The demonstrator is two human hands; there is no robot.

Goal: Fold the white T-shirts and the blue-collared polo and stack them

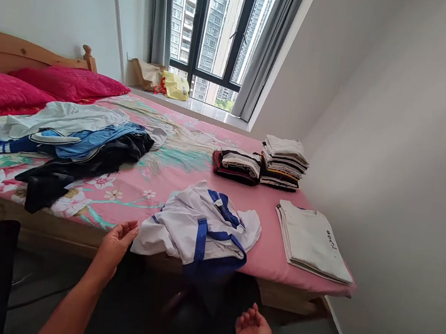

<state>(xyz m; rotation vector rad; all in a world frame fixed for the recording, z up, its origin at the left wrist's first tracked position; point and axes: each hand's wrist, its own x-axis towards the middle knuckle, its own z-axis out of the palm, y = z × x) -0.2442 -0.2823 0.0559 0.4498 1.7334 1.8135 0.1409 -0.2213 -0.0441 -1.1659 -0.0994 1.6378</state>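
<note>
A white shirt with blue trim (185, 223) lies crumpled at the front edge of the bed, its blue collar and placket facing me and part of it drooping over the side. My left hand (120, 238) is just left of the shirt, fingers loosely bent and holding nothing; whether its fingertips brush the fabric I cannot tell. Below the bed edge, right of the shirt, my right hand (254, 333) is palm up with its fingers relaxed and curled a little, and nothing lies in it.
Folded white shirts (313, 239) lie at the bed's right corner. Behind them stand a tall folded stack (284, 162) and a lower one (236, 166). Loose clothes (88, 138) are heaped at left, near red pillows (68, 82). Bags (175, 86) sit on the windowsill.
</note>
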